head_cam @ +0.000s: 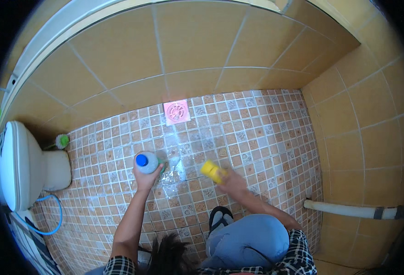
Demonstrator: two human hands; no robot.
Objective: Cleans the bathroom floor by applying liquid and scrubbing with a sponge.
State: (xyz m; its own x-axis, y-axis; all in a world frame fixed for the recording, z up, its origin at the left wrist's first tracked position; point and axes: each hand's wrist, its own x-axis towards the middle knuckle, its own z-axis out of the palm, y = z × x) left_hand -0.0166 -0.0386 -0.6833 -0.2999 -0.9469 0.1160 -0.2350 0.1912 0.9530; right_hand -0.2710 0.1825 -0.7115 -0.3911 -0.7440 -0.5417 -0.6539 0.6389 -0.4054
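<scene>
My left hand (147, 178) is wrapped around a whitish plastic bottle (149, 163) with a blue cap, held over the tiled floor. A small bit of green shows at the bottle's right side; what it belongs to cannot be told. In my right hand (232, 184) is a yellow object (212, 171), slightly blurred, perhaps a scrubbing brush; its underside is hidden. The mosaic-patterned tile floor (219, 144) looks wet and shiny between my hands. A pink floor drain cover (177, 112) lies beyond them by the wall.
At the left stands a white toilet (23, 165), with a green-and-white toilet brush (62, 141) behind it and a blue hose (59, 216) beside it. A white pipe (343, 209) runs at the right. Tan tiled walls (195, 37) bound the floor. My sandalled foot (219, 218) is near my right arm.
</scene>
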